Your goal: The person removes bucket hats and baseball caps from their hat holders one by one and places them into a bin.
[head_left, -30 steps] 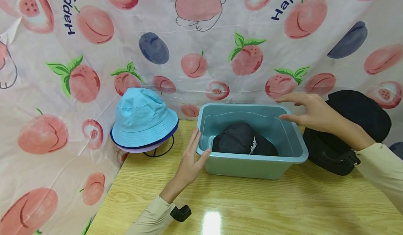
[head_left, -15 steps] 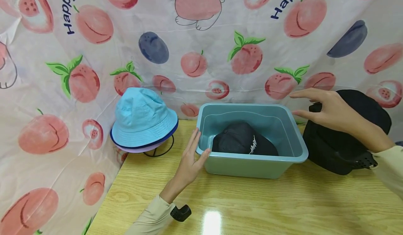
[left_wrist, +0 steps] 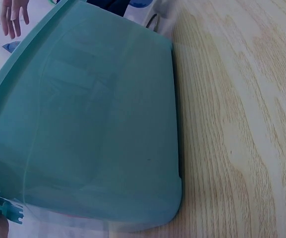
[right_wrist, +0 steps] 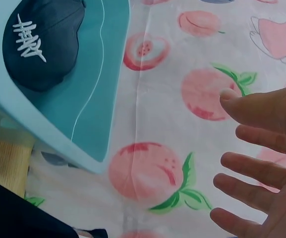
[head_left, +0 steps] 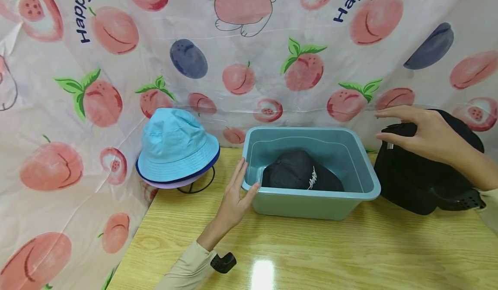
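A blue-green plastic bin (head_left: 303, 205) holds a black cap (head_left: 293, 171) with white script lettering, also visible in the right wrist view. At the bin's left end, my left hand (head_left: 234, 199) rests against the rim with its fingers straight. The left wrist view is filled by the bin's side wall (left_wrist: 98, 119). Over the black hats (head_left: 412, 182) right of the bin hovers my right hand (head_left: 428, 132), thumb and fingers spread apart. Nothing lies between those fingers in the right wrist view. The hand and forearm hide part of these hats.
Left of the bin is a stack of bucket hats (head_left: 177, 147), light blue on top, with dark blue and lilac brims below and a black wire stand (head_left: 198, 189) under it. A fruit-print cloth (head_left: 249, 43) hangs behind the wooden table (head_left: 303, 251).
My right hand has moved right, from above the bin's right end to over the black hats. The left hand and the bin have stayed in place.
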Available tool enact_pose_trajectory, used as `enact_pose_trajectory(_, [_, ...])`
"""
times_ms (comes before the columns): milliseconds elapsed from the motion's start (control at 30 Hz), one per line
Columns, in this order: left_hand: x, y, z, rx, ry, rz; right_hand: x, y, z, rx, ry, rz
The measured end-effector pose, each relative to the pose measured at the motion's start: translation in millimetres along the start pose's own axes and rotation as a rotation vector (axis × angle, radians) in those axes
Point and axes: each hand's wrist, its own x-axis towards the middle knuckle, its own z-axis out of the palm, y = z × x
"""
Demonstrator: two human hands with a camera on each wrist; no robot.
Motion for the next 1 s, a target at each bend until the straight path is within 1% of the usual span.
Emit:
enact_pose_trajectory(200, [0.5,0.7,0.0,0.003,0.000,0.001,-5,9,-7,-0.013,0.014,0.011])
enact_pose_trajectory(467, [1.1,2.2,0.0,-0.004,-0.003,-0.003,-14,22,-16,-0.039,0.009,0.088])
enact_pose_trajectory(600, [1.2,1.8,-0.3,0.000,0.001,-0.004,-17,27,-19,-0.076,0.016,0.119])
enact_pose_trajectory(700, [1.6,1.3,-0.3,0.003,-0.001,-0.007,-19,32,-21,-0.094,0.029,0.137])
enact_pose_trajectory(900, [1.8,0.6,0.4,0.003,-0.011,-0.015,-22,43,-24,-0.086,0.037,0.161])
enact_pose_trajectory(1000, [1.6,0.7,0.1,0.006,-0.009,-0.016,-22,47,-24,-0.124,0.032,0.180])
